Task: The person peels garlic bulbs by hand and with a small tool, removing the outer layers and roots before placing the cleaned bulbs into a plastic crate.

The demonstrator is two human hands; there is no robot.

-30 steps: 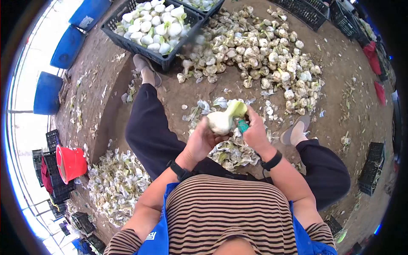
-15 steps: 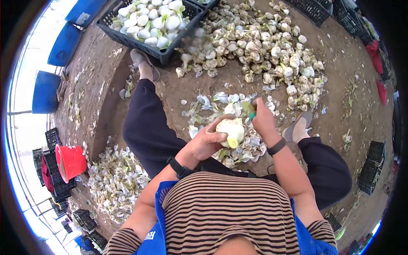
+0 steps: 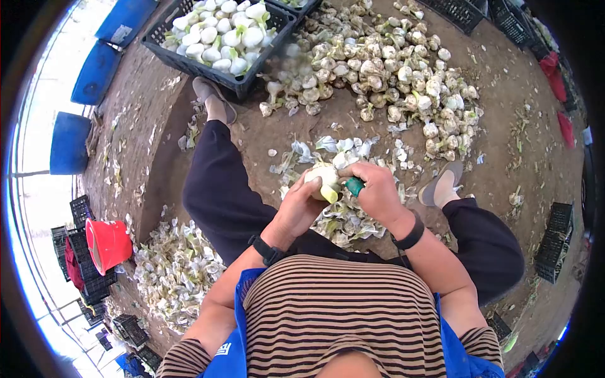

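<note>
My left hand (image 3: 300,208) is closed around a white bulb (image 3: 325,179) with a pale green stem stub pointing toward me. In my right hand (image 3: 376,192) is a green-handled knife (image 3: 354,186); its blade is hidden from view. The right thumb and fingers are right beside the bulb's right side, apparently touching it. Beneath both hands, peeled papery skins (image 3: 343,223) lie scattered on the soil. A large heap of unpeeled bulbs (image 3: 384,69) spreads on the ground beyond my hands.
A black crate (image 3: 189,62) full of clean white bulbs (image 3: 230,34) stands beyond my left foot. More peelings (image 3: 173,271) are piled to the left, near a red bucket (image 3: 110,244). Blue barrels (image 3: 69,143) line the left side. Another black crate (image 3: 554,242) is at far right.
My right hand has come left and inward, bringing the knife against the bulb. My left hand has shifted slightly left and turned the bulb, so its stem points more toward me.
</note>
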